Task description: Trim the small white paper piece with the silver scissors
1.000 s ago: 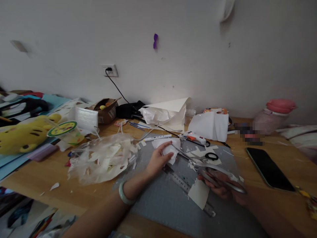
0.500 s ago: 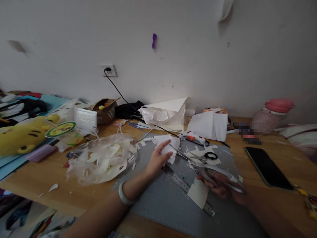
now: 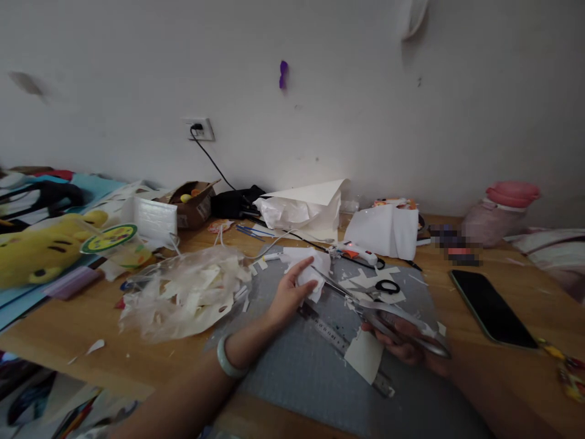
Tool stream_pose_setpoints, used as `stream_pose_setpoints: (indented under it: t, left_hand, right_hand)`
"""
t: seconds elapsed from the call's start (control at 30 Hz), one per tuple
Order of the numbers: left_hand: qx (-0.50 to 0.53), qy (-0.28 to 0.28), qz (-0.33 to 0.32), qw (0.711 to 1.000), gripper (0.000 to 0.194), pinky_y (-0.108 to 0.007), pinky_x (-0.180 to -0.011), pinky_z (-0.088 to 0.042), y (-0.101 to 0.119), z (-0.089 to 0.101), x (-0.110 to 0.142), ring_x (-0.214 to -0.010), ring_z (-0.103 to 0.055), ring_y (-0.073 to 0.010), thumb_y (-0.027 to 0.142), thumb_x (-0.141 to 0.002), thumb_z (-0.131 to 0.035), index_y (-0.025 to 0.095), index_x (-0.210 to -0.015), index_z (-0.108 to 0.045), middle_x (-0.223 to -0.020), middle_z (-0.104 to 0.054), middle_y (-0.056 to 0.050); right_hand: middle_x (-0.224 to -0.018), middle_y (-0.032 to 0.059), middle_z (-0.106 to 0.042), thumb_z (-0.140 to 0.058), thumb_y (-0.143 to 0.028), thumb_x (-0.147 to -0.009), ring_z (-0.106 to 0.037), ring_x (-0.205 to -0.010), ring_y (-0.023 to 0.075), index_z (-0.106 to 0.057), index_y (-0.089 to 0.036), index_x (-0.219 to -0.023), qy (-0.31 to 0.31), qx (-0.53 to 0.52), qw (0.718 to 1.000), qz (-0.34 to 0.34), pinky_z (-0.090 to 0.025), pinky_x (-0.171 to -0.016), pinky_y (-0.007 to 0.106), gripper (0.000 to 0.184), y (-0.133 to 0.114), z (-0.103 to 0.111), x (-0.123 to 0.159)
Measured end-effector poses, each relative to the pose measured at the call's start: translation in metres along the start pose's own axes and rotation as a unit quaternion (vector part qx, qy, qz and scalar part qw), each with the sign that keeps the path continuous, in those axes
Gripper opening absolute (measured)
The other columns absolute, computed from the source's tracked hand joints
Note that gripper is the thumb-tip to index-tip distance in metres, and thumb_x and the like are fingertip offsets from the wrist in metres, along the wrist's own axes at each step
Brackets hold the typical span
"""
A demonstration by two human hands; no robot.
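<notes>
Just below the middle of the frame the left hand (image 3: pixel 287 296) pinches a small white paper piece (image 3: pixel 311 275), thumb under it and the index finger stretched along its top edge, while the right hand (image 3: pixel 411 347), lower right of centre, is closed around the handles of a pair of large scissors (image 3: pixel 361 305) whose blades reach up and left to the paper's lower edge. The blade tips look to be just at the paper; whether they have bitten into it cannot be told. Judging from how things lie, the cutting is well along but not over: a clear plastic bag (image 3: pixel 183 296) left of centre is stuffed with white offcuts, more scraps dot the grey cutting mat (image 3: pixel 297 366), and the piece in hand has yet to be trimmed. That piece is thin, bright white and a little crumpled, its outline irregular and bent over the fingers. A metal ruler (image 3: pixel 340 344) lies slantwise on the mat below the blades with a cream scrap resting over it, a glue gun (image 3: pixel 359 251) sits above, and a dark phone (image 3: pixel 491 310) lies at the right.
</notes>
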State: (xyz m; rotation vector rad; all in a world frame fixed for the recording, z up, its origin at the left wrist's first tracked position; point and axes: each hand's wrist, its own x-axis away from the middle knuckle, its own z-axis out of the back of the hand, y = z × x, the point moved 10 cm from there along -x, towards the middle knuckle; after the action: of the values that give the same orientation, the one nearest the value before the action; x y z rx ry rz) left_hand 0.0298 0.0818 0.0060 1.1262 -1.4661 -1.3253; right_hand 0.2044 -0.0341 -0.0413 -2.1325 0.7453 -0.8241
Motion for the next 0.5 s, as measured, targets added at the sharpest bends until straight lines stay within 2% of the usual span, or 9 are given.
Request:
stream_pose_setpoints:
  t: [0.27, 0.5]
  left_hand:
    - [0.014, -0.010, 0.016, 1.000, 0.060, -0.029, -0.081, -0.045, -0.0064, -0.0025, 0.0008, -0.095, -0.057, -0.0210, 0.026, -0.063, -0.069, 0.019, -0.122, -0.054, -0.125, -0.055, -0.009]
    - [0.025, -0.013, 0.025, 0.999, 0.061, -0.026, -0.070, -0.047, -0.0048, -0.0040, 0.0032, -0.080, -0.058, -0.0165, 0.024, -0.063, -0.069, 0.018, -0.122, -0.054, -0.115, -0.060, -0.007]
  right_hand:
    - [-0.071, -0.0024, -0.044, -0.068, -0.048, -0.069, -0.021, -0.046, 0.0008, -0.061, -0.019, -0.108, -0.023, -0.019, 1.000, -0.001, -0.016, -0.035, 0.012, 0.050, -0.0036, -0.0097, -0.0018]
    - [-0.071, -0.0018, -0.045, -0.066, -0.047, -0.070, -0.022, -0.045, 0.0010, -0.061, -0.016, -0.106, 0.015, -0.013, 1.000, -0.014, -0.015, -0.035, 0.013, 0.048, 0.0001, -0.0016, -0.0012]
